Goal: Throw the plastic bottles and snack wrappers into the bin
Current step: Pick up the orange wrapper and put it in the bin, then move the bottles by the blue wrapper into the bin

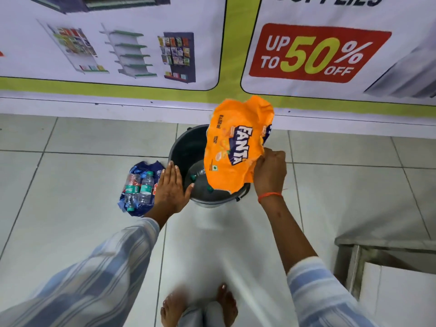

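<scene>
Right hand (270, 171) grips orange Fanta wrapper (233, 147) over bin (181, 147); left hand (171, 190) flat, empty, at bin's 8 o'clock.

A crumpled orange Fanta wrapper (232, 147) hangs upright over the bin (186, 147), pinched at its right edge, its lower half covering much of the bin's opening. The bin is a dark round bucket standing on the tiled floor close to the wall. Inside it lie clear plastic bottles (200, 175) with green caps, partly hidden behind the wrapper. Left of the bin, on the floor, a crinkled blue wrapper (141, 167) lies flat with two small clear bottles (139, 190) resting on it side by side, caps pointing away, one with a red label and one with a green label
</scene>
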`<state>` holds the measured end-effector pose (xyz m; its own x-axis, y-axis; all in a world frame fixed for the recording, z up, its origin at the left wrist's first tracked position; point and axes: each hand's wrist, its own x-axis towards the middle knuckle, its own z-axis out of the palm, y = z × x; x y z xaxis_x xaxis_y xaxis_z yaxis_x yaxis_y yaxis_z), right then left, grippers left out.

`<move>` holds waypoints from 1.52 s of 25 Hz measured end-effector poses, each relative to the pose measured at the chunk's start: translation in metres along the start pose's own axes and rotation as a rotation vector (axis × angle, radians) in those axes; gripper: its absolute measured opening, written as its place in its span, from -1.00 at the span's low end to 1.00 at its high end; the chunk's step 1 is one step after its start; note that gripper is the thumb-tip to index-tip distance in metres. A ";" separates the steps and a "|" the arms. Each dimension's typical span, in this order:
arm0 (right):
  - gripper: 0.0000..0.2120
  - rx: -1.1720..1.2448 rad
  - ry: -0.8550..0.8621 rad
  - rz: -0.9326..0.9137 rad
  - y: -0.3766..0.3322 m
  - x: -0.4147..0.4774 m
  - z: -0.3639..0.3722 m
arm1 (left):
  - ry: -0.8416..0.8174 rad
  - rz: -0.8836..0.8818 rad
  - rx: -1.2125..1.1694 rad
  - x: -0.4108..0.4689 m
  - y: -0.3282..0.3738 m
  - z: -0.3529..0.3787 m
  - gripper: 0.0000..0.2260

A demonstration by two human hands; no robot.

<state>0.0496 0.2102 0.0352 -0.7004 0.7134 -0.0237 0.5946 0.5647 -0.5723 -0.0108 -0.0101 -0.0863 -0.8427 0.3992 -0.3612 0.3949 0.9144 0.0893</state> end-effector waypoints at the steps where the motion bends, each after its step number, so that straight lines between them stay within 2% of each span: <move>1: -0.74 -0.005 -0.061 0.037 -0.001 0.000 0.017 | 0.012 0.009 0.004 0.000 -0.003 0.001 -0.34; 4: -0.70 -0.060 -0.298 0.134 0.005 -0.003 0.065 | 0.054 -0.001 -0.027 -0.002 -0.014 0.006 -0.40; 7: -0.54 -0.159 -0.520 0.188 0.014 -0.006 0.097 | 0.061 -0.001 -0.068 -0.002 -0.021 0.011 -0.40; 10: -0.50 -0.199 -0.462 0.141 0.015 -0.008 0.108 | 0.064 0.005 -0.074 0.002 -0.020 0.015 -0.37; 14: -0.44 -0.310 -0.352 -0.173 0.022 -0.005 0.106 | 0.093 -0.033 -0.139 0.002 -0.016 0.018 -0.32; 20: -0.31 -0.494 -0.446 -0.571 0.053 -0.005 0.127 | 0.302 -0.146 -0.186 0.007 -0.043 0.044 -0.40; 22: -0.32 -0.505 -0.470 -0.697 0.059 -0.003 0.137 | 0.285 -0.208 -0.172 0.020 -0.063 0.069 -0.44; 25: -0.34 -0.457 -0.470 -0.763 0.061 -0.001 0.143 | 0.129 -0.253 -0.133 0.045 -0.095 0.112 -0.44; 28: -0.33 -0.441 -0.438 -0.794 0.068 -0.001 0.148 | 0.045 -0.294 -0.058 0.072 -0.117 0.154 -0.44; 32: -0.24 -0.417 -0.394 -0.801 0.072 0.001 0.153 | -0.060 -0.355 -0.080 0.102 -0.135 0.193 -0.41; 38: -0.19 -0.413 -0.398 -0.806 0.072 0.000 0.154 | -0.010 -0.380 -0.086 0.113 -0.140 0.215 -0.30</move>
<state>0.0321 0.1868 -0.1326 -0.9929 -0.0966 -0.0697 -0.0801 0.9746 -0.2093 -0.0829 -0.1074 -0.3391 -0.9193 0.0311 -0.3924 0.0232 0.9994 0.0249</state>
